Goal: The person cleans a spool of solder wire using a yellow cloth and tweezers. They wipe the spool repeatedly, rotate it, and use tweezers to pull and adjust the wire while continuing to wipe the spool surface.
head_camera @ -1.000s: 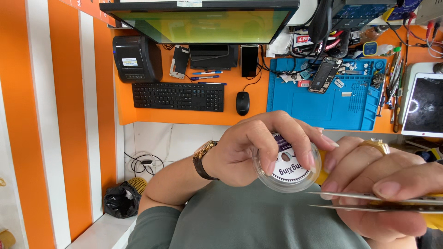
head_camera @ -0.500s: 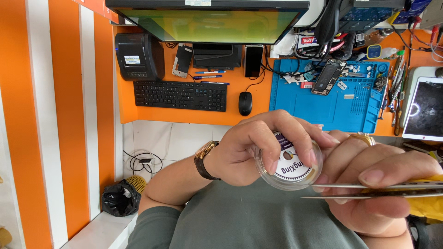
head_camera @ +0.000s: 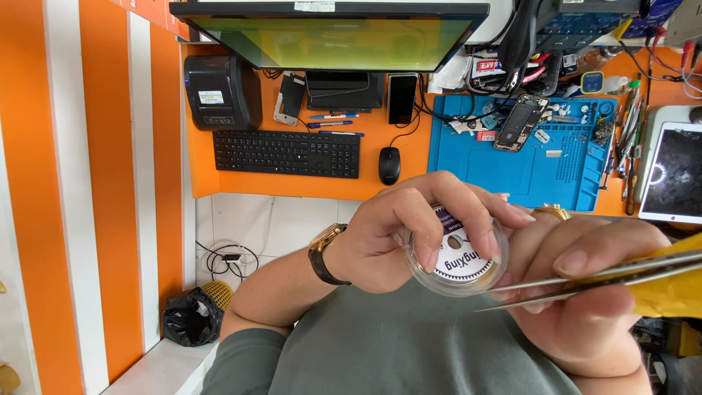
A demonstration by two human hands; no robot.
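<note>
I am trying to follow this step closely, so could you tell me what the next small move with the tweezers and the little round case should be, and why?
Probably bring the tweezers tips in to the edge of the clear round case. The left hand already grips the case from above, and the tips in the right hand sit just beside its rim, pointing at it. Whether they touch it is unclear.

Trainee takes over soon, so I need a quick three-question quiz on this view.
1. True or false: the left hand holds the round clear spool case.
2. What does the right hand pinch? A) tweezers B) a pen C) a mouse
3. What colour is the work mat under the opened phone?
Key: 1 true; 2 A; 3 blue.
</note>
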